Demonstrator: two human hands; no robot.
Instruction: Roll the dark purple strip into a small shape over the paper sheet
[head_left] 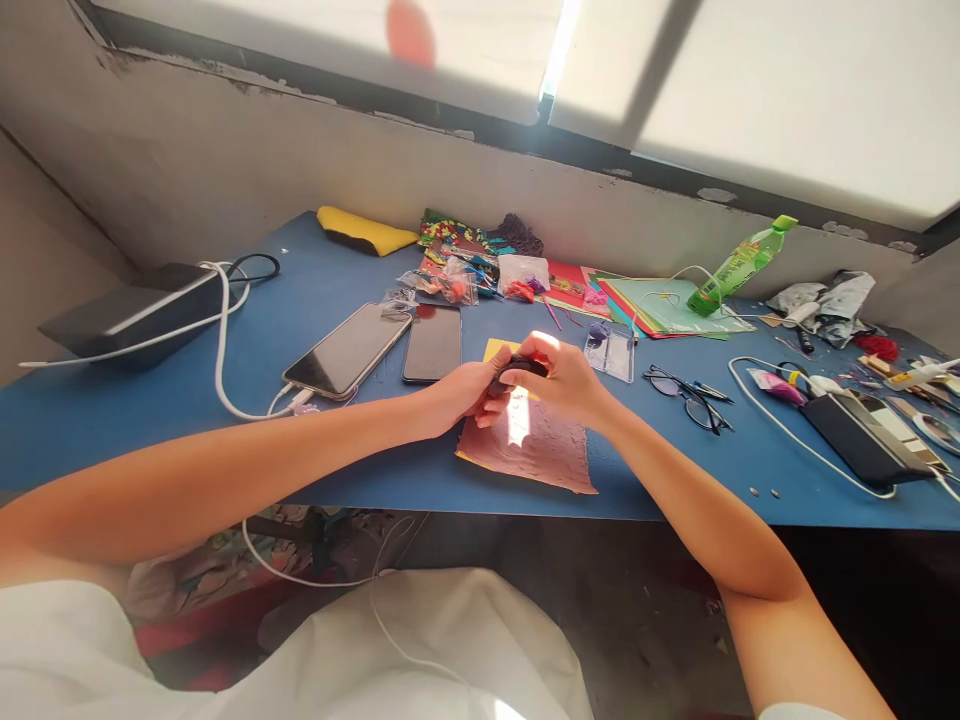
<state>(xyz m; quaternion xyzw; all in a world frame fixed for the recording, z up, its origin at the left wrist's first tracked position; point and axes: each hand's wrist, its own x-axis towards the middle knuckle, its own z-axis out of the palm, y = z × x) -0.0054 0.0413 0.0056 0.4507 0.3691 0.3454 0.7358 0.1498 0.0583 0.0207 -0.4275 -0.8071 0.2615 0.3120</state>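
Dark rounded lump (526,364), gripped above a bumpy, pinkish, rectangular sheet (536,458).

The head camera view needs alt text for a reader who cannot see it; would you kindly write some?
A person's left hand and right hand hold a small dark object together over a sheet with a pinkish-brown surface, on a blue table. Two phones lie to the left, eyeglasses to the right, and a green bottle farther back.
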